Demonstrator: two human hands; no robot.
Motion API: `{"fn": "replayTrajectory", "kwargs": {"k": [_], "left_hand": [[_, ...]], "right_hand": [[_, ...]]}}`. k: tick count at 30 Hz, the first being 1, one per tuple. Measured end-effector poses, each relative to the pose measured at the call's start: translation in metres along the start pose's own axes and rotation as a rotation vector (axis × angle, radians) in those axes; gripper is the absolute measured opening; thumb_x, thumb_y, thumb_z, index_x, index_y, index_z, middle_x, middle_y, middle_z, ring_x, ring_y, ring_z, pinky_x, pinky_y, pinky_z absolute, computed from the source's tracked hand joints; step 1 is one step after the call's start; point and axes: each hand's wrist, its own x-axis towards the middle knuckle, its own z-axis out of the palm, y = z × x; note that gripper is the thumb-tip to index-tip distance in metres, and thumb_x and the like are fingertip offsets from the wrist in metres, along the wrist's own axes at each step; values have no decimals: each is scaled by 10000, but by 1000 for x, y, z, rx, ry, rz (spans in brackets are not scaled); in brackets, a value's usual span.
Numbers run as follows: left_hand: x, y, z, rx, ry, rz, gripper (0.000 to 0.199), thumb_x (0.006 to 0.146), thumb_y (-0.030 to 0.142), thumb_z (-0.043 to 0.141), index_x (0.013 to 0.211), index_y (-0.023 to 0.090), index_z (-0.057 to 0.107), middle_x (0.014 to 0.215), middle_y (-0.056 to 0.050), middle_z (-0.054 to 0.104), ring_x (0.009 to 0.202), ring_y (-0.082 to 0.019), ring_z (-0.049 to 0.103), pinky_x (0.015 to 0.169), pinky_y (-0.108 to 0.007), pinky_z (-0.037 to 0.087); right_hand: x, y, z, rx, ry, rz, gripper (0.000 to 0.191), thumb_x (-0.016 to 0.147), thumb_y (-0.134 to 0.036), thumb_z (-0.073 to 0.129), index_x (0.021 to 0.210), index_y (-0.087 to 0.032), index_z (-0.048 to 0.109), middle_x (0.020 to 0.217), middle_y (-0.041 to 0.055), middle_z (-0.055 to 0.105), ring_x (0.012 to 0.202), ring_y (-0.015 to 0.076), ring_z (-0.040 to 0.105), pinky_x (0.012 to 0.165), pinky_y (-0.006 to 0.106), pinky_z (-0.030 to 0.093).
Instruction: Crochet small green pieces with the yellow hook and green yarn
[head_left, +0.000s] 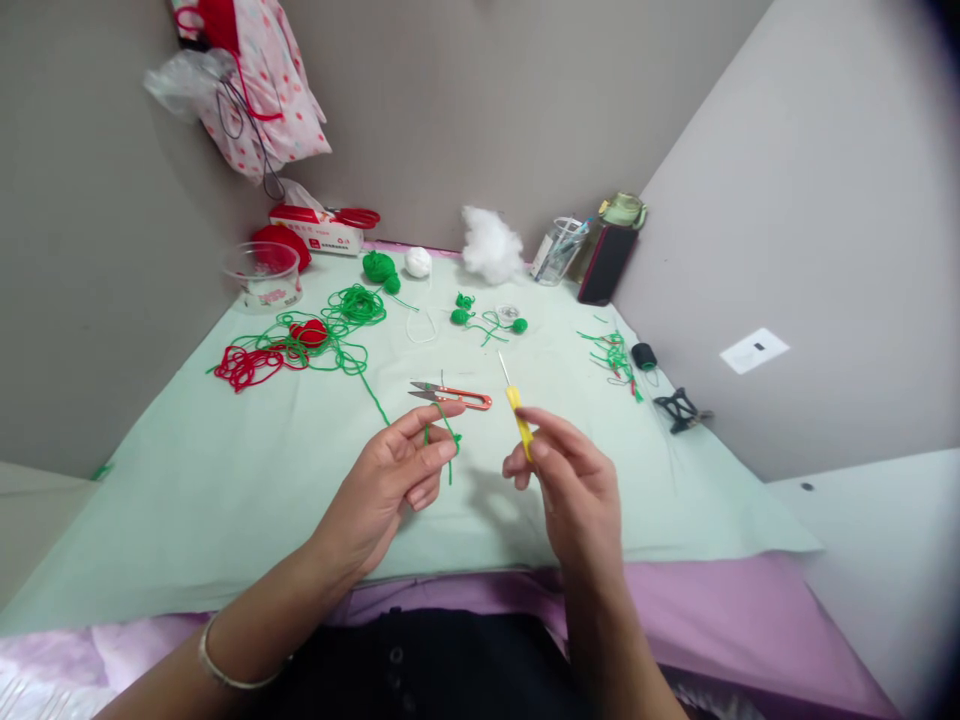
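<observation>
On the left of the pale green cloth (247,480) sits a round, clear plastic tub (262,290). In front of it is a messy heap of thin red yarn (244,370), partly mixed up with a big tangle of thin green yarn (356,305). A red ball (307,333) sits in the mess. 1 green strand runs from the tangle down to the left hand (397,465).

The left hand is partly closed. Its pointing finger sticks out with the green yarn looped over it. The thumb pinches the yarn by a tiny green knot (457,440), and a short green tail hangs below. The other fingers curl in.

Just past this hand lie small snips (476,402) with orange handles and dark blades. The pointing finger covers a bit of them; I cannot tell if it touches them. Farther back is a fluffy white puff (491,245).

Next comes a thin metal tool with a yellow handle (521,425). The right hand (577,480) is mostly closed, with its thumb and fingers gripping the handle. The tip points up and a little left, apart from the yarn. There is a gap between the 2 hands.

On the right lie short green and red yarn bits (615,355), then a black spool (643,357).
</observation>
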Motion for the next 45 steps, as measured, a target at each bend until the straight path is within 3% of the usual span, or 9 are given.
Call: {"fn": "replayTrajectory", "kwargs": {"k": [3,6,11,13,16,22,45], "left_hand": [[-1,1,0,-10,-8,-12,343,835,257,881,1152,165,785,615,100,433,468,-15,292,480,-171,281],[-2,1,0,-34,-25,-11,290,843,242,873,1113,166,798,644,90,453,469,-9,298,475,-170,275],[-1,0,-2,-65,-36,-27,195,857,218,853,1042,169,813,678,79,464,467,2,298,467,-161,274],[-1,0,-3,-69,-33,-25,149,853,214,853,985,160,809,699,70,483,470,5,302,463,-157,276],[-1,0,-3,-79,-19,-28,114,846,206,848,932,152,796,680,72,470,470,1,297,458,-152,276],[-1,-1,-2,-83,-15,-41,130,835,206,848,930,148,782,669,74,462,471,-5,289,460,-150,283],[-3,-2,2,-87,-37,-62,153,832,223,861,908,140,756,588,95,420,465,-20,258,453,-155,271]], "right_hand": [[1,-3,-3,176,-44,-16,217,941,-242,640,1026,-216,838,820,54,835,731,191,775,737,352,642],[1,-5,-1,219,3,-56,218,872,-182,742,1055,-261,830,899,39,857,778,203,801,704,331,647],[0,-4,2,105,211,-242,82,909,-325,813,936,-249,827,704,-11,752,601,110,673,590,231,561],[-1,-4,2,78,264,-317,187,944,-407,777,897,-233,828,684,-8,704,587,106,645,566,232,542],[-2,-5,2,80,248,-366,242,956,-450,760,886,-228,825,678,-3,692,559,121,647,499,236,517],[-5,-4,6,122,178,-340,213,973,-417,751,904,-228,822,653,-13,731,514,105,669,485,208,532],[-7,2,9,32,217,-240,252,963,-454,743,878,-221,791,652,4,720,514,141,659,504,273,551]]}}
